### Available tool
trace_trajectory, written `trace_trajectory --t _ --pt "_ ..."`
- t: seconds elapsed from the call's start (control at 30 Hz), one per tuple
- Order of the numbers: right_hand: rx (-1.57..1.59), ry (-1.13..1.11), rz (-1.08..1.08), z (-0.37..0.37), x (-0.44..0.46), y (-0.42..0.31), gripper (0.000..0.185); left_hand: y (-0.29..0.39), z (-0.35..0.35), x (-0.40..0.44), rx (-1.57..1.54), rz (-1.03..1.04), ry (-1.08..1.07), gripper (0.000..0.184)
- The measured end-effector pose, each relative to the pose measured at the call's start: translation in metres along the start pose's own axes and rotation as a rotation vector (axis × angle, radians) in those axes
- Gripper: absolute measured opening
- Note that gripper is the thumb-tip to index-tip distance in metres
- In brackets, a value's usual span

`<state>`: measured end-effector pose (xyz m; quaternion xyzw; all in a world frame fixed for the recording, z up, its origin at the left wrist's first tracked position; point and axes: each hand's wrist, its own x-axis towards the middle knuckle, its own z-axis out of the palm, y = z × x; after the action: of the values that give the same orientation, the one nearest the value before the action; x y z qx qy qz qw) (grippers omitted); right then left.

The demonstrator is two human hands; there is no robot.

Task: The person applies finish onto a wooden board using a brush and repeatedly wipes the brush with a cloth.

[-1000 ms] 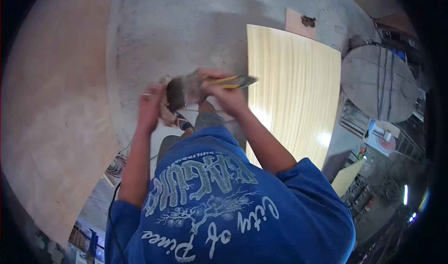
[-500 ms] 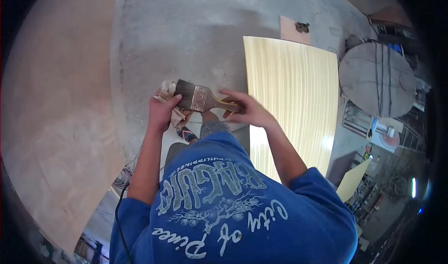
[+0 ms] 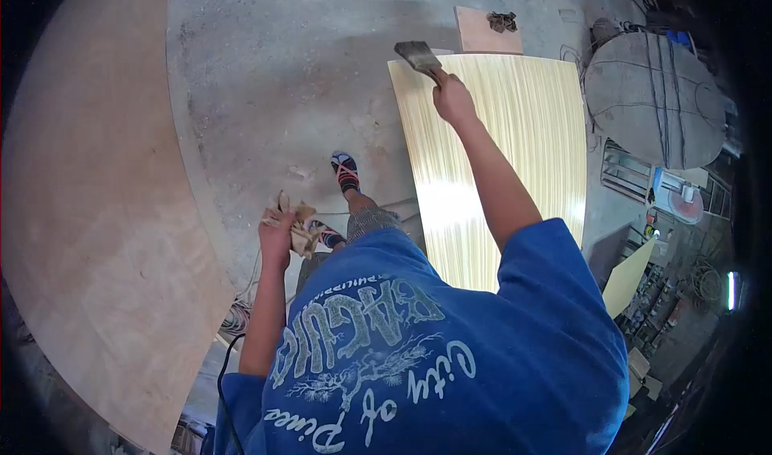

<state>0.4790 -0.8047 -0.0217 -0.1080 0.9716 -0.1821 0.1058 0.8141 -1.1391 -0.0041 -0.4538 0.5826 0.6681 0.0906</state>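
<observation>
My right hand [image 3: 453, 100] is closed around the handle of a wide paintbrush [image 3: 418, 55], stretched out over the far left corner of a glossy wood-grain panel [image 3: 523, 133]. The dark bristles point up and left, past the panel's edge; whether they touch it I cannot tell. Low in front of my body on the left, my left hand [image 3: 277, 236] is closed on a crumpled beige rag [image 3: 302, 228]. Part of the rag sticks out on both sides of the fingers.
A large plain plywood sheet [image 3: 96, 214] lies along the left. Beyond the panel is a pinkish board [image 3: 487, 35] with a dark crumpled thing [image 3: 503, 22]. At right stand a round grey disc [image 3: 655, 101] with cords and a cluttered shelf area [image 3: 655, 302]. Concrete floor [image 3: 281, 77] lies between.
My right hand has carried the paintbrush away from the rag, forward and right to the panel's far corner. My left hand, still holding the rag, has lowered slightly. I have stepped a foot forward.
</observation>
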Motion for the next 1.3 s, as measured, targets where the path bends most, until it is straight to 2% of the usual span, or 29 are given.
trace_trajectory --t 0.17,0.33,0.43,0.63,0.83,0.93,1.03,1.23,1.3 --pt "-0.126 -0.084 0.056 0.027 0.028 0.014 0.052 -0.018 0.004 -0.009 0.018 -0.073 -0.006 0.038" --pt "-0.152 -0.122 0.093 0.034 0.006 0.011 0.051 -0.015 -0.003 -0.022 0.022 -0.101 0.01 0.041" --pt "-0.165 -0.152 0.114 0.033 -0.016 0.017 0.051 -0.019 -0.004 -0.031 -0.004 -0.047 0.014 0.043" --pt "-0.157 -0.184 0.142 0.031 -0.103 0.032 0.054 -0.059 -0.025 -0.043 0.046 -0.075 -0.009 0.041" --pt "-0.175 -0.142 0.147 0.049 -0.211 0.048 0.053 -0.131 -0.054 -0.096 0.033 0.046 -0.014 0.036" --pt "-0.165 -0.159 0.174 0.05 -0.263 0.049 0.052 -0.166 -0.073 -0.133 0.051 0.023 0.005 0.034" --pt "-0.178 -0.157 0.15 0.056 -0.309 0.06 0.054 -0.204 -0.098 -0.163 0.09 -0.036 -0.056 0.041" --pt "-0.153 -0.211 0.193 0.053 -0.411 0.072 0.057 -0.264 -0.122 -0.223 0.134 -0.014 -0.066 0.039" --pt "-0.173 -0.213 0.193 0.052 -0.444 0.074 0.053 -0.28 -0.123 -0.24 0.122 -0.013 -0.058 0.038"
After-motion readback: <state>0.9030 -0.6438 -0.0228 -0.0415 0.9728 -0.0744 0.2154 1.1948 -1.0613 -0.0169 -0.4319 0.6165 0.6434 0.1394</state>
